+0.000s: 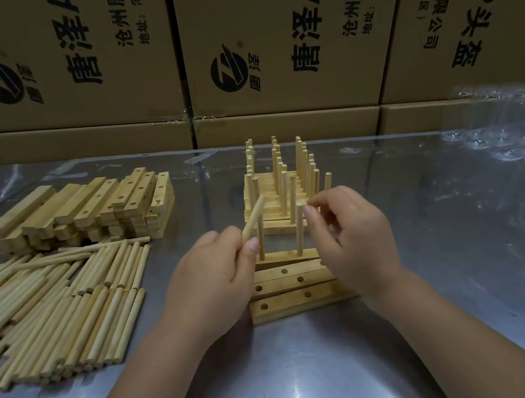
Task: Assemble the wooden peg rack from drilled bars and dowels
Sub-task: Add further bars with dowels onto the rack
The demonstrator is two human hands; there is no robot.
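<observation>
Nearest me on the steel table (319, 380): drilled bars, both hands at work on dowels.

Three empty drilled bars (290, 293) lie flat, side by side, holes up; I judge them light, rigid, apt to slide on this slick top, so best steadied by the ends. Just behind, the working bar (293, 255) carries two upright dowels. My left hand (211, 276) has thumb and fingers clamped low on a loose dowel (254, 217), which is tilted away. My right hand (350, 236) pinches the top of the right upright dowel (300, 227), fingertips closed on it. Dowels look thin, stiff, smooth; gripping near the end should steer them into holes. Left: spare dowel pile (47, 314), bar stack (89, 210) beyond it. Farther: finished racks (282, 178). Farthest: cartons (262, 42).
</observation>
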